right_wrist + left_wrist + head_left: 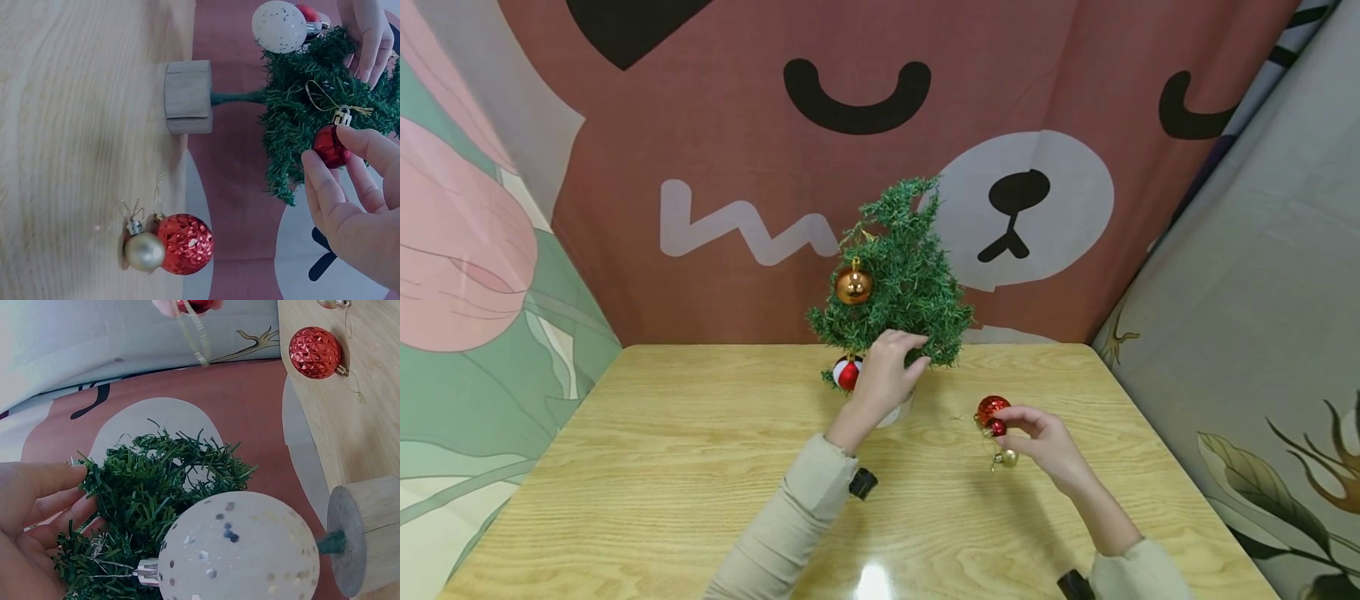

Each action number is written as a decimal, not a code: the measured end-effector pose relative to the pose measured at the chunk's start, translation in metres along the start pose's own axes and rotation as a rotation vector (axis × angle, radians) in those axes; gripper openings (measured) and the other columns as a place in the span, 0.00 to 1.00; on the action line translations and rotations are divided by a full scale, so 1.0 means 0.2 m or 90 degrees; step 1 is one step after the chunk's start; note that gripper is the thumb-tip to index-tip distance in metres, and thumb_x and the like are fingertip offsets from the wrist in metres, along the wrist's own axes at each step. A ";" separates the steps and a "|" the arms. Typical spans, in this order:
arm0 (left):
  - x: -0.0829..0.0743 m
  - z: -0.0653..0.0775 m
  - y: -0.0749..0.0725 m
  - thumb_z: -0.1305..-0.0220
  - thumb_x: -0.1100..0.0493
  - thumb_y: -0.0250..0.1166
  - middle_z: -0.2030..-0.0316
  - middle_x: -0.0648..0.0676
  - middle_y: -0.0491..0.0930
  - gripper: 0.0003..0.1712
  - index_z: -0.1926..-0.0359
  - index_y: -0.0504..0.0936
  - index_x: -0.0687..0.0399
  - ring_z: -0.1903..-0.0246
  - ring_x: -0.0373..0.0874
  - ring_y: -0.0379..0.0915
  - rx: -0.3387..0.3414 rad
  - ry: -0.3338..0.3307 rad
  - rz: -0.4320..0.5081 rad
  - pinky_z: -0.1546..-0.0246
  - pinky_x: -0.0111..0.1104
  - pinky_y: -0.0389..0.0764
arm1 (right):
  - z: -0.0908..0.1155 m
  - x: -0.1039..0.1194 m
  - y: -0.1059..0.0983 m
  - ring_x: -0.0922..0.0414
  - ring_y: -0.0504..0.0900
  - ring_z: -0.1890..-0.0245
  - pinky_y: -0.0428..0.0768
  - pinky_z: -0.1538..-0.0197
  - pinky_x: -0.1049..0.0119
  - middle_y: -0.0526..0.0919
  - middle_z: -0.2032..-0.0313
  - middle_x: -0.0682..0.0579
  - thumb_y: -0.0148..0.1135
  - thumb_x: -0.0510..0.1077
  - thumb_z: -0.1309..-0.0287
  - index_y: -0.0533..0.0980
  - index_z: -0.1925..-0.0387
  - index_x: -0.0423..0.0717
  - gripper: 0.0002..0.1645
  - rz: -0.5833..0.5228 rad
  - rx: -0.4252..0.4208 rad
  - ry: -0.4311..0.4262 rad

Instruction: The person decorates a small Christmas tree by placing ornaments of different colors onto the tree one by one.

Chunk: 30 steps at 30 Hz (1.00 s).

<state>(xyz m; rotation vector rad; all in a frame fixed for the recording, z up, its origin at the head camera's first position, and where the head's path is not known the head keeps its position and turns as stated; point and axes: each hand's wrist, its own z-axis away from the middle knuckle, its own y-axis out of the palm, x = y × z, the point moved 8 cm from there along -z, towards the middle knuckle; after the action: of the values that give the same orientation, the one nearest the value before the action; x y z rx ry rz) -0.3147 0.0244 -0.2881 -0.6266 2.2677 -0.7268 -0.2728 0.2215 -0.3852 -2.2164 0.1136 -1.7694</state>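
A small tree (925, 283) stands on the table (700, 433), its stem (237, 97) set in a round base (187, 97). The left hand (886, 382), fingers apart, touches the tree; the right hand (1047, 448) pinches a small red ball (330, 147) above the table.

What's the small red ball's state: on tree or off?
Off. The right hand pinches the small red ball apart from the tree in the head view; its gold loop hangs free in the left wrist view.
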 end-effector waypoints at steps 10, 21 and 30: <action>0.00 0.00 0.00 0.47 0.63 0.65 0.60 0.56 0.80 0.14 0.57 0.81 0.61 0.58 0.47 0.72 0.002 0.002 0.003 0.58 0.35 0.75 | -0.03 0.05 0.01 0.63 0.76 0.61 0.77 0.63 0.69 0.79 0.64 0.54 0.62 0.31 0.52 0.71 0.58 0.26 0.18 -0.015 -0.014 -0.003; 0.00 0.00 0.00 0.47 0.63 0.65 0.61 0.56 0.80 0.14 0.57 0.81 0.61 0.58 0.47 0.72 0.001 0.001 0.006 0.59 0.34 0.75 | -0.06 0.17 0.03 0.63 0.77 0.62 0.78 0.63 0.71 0.79 0.65 0.57 0.58 0.26 0.51 0.68 0.59 0.20 0.16 -0.070 -0.009 -0.063; 0.00 0.00 0.00 0.46 0.63 0.65 0.61 0.56 0.80 0.13 0.58 0.81 0.61 0.58 0.48 0.73 -0.003 0.000 0.016 0.59 0.35 0.75 | -0.10 0.24 0.02 0.63 0.77 0.62 0.77 0.63 0.72 0.79 0.65 0.56 0.58 0.25 0.52 0.68 0.59 0.20 0.17 -0.100 -0.030 -0.077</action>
<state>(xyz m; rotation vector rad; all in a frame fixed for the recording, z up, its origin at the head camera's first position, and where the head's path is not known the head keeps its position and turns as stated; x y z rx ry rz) -0.3154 0.0243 -0.2887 -0.5989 2.2744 -0.7090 -0.2807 0.2015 -0.3373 -2.4188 -0.0469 -1.7213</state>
